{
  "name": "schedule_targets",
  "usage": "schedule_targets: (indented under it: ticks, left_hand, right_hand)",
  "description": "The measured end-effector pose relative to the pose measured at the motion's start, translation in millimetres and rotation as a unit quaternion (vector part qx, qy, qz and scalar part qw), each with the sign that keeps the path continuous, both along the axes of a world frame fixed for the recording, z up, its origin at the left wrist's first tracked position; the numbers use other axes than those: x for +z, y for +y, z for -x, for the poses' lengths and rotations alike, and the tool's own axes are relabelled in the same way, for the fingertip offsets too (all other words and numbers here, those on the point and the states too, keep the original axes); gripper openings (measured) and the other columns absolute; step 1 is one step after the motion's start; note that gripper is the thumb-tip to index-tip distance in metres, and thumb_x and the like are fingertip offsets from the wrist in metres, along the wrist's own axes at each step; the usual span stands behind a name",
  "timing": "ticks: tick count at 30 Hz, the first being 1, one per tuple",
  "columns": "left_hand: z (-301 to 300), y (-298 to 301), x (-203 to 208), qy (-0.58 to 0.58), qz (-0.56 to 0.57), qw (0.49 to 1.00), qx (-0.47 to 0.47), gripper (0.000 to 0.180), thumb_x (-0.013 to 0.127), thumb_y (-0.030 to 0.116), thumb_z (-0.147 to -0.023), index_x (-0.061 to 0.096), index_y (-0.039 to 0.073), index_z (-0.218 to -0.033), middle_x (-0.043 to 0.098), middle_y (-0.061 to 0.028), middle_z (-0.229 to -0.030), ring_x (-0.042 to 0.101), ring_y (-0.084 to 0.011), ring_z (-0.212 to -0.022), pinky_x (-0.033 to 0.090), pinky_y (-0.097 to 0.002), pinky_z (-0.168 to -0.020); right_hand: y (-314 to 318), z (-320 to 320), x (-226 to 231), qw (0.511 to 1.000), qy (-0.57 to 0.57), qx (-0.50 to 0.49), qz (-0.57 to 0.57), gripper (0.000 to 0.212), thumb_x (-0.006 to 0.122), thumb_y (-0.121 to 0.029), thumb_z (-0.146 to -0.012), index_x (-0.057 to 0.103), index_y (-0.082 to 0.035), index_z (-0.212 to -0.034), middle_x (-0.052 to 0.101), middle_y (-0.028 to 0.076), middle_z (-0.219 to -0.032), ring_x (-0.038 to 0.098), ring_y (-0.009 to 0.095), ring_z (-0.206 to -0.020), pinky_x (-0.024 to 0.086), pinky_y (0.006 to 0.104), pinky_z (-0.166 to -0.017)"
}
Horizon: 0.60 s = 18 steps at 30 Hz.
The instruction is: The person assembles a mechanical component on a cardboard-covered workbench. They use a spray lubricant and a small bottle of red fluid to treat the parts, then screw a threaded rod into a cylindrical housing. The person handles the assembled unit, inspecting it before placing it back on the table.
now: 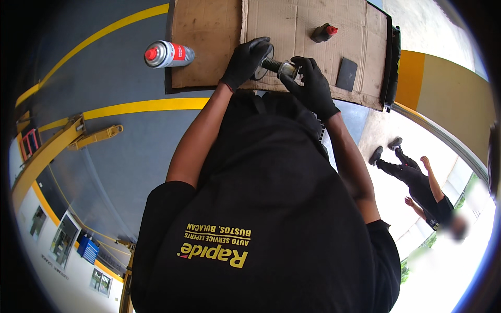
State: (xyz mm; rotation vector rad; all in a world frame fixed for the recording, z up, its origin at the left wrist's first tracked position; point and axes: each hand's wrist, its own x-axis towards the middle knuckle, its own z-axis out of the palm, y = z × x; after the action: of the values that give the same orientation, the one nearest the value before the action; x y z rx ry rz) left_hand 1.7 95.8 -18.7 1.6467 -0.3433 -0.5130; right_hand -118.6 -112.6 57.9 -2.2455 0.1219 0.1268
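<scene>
Between my black-gloved hands is a metal part with a round disc [259, 73], a threaded shaft [271, 64] and a shiny metal collar [287, 70] at the shaft's right end. My left hand [244, 60] is closed on the disc's rim. The fingers of my right hand [314, 87] curl around the collar, thumb on the near side and index finger on the far side. Both hands are over the near edge of a cardboard-covered work surface [209, 31]. The palm sides of the fingers are partly hidden.
A spray can [181, 54] with a red nozzle is left of the cardboard. On it, a small dark bottle [319, 34] with a red cap and a dark flat rectangular piece [346, 74] lie to the right. Another person [417, 180] is at the far right. Yellow lift arms [96, 137] are at left.
</scene>
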Motion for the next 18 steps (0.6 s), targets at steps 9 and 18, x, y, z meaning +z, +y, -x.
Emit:
schedule_targets:
  ticks: [9,18]
  left_hand:
    - [1,-6,5,0.011,-0.023,1.000,-0.005,0.047,0.065,0.038,-0.104,0.070,0.000,-0.132,0.079,-0.0136,-0.113,0.074,-0.0161,-0.102,0.056,-0.0320,-0.091]
    - [-2,-2,3,0.023,-0.015,1.000,-0.003,0.046,0.064,0.035,-0.104,0.070,-0.001,-0.131,0.079,-0.0133,-0.111,0.074,-0.0163,-0.101,0.056,-0.0313,-0.090]
  right_hand:
    - [-11,-1,-31,0.921,0.301,-0.100,-0.228,0.044,0.075,-0.032,-0.097,0.061,-0.004,-0.129,0.073,0.014,-0.097,0.073,0.030,-0.079,0.057,0.0424,-0.069]
    - [4,-2,3,0.976,-0.153,0.076,0.138,0.040,0.071,-0.032,-0.101,0.064,-0.003,-0.127,0.075,0.019,-0.100,0.071,0.033,-0.078,0.056,0.0398,-0.071]
